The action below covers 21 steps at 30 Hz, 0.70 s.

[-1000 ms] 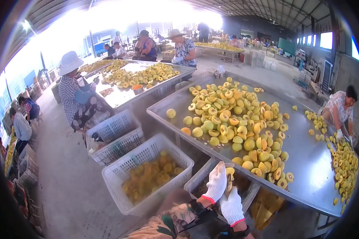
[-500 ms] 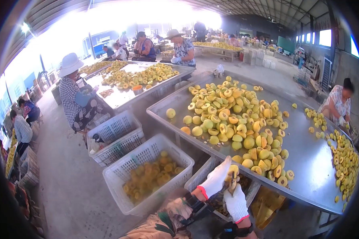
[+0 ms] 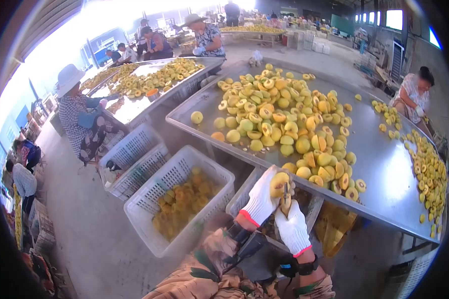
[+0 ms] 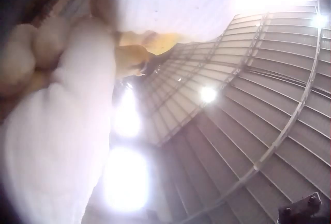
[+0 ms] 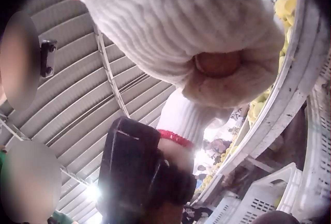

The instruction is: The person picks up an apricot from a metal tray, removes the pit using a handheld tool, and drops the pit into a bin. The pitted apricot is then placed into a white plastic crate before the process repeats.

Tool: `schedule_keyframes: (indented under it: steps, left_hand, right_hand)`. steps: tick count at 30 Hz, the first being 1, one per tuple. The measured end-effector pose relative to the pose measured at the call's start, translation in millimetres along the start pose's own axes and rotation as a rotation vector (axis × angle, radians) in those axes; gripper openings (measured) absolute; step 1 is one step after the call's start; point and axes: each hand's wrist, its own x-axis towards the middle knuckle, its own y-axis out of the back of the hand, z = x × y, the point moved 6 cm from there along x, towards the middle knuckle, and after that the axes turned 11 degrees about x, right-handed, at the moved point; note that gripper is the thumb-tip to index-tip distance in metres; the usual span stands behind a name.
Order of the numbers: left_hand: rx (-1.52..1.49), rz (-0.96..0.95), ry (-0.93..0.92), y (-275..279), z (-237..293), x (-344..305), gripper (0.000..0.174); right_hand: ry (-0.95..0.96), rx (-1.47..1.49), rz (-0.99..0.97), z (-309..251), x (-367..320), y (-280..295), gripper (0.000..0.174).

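Note:
In the head view my left hand, in a white knit glove, holds a yellow peach half near the front rim of the metal table. My right hand, gloved alike, grips a slim pitting tool whose metal end overlaps the peach half. The right wrist view shows the rounded handle end poking out of the right fist. Close up in the left wrist view are glove fingers and a strip of yellow fruit; most of the peach half is hidden there.
Halved peaches lie heaped on the metal table. To the left stand a white crate holding peach pieces and another crate. A further crate sits under my hands. Seated people work at neighbouring tables, one at the far right.
The head view has tilted and shifted, so the table and crates appear higher and further left. Both hands stay together by the table rim, with the peach half turned and the tool against it.

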Motion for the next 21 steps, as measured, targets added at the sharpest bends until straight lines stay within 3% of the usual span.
schedule_keyframes:
  steps: [7, 11, 16, 19, 21]
  left_hand:
    - [0.165, 0.187, -0.061, 10.7, -4.4, -6.4, 0.037]
    - [0.296, 0.404, -0.172, 9.5, -0.7, -12.0, 0.027]
    - [0.303, 0.424, -0.16, 14.0, -3.0, -11.8, 0.03]
    - [0.353, 0.462, -0.141, 13.3, -2.4, -12.9, 0.033]
    - [0.399, 0.482, -0.135, 11.4, -0.8, -15.5, 0.034]
  right_hand:
    - [0.016, -0.053, 0.01, 8.4, 3.1, -7.7, 0.029]
    - [-0.062, -0.133, 0.034, 10.8, 1.5, -13.1, 0.031]
    - [-0.084, -0.146, 0.053, 8.0, 0.4, -14.4, 0.029]
    - [-0.193, -0.09, -0.066, 10.2, 1.2, -13.1, 0.038]
    - [-0.166, -0.029, -0.111, 17.9, 2.7, -13.1, 0.04]
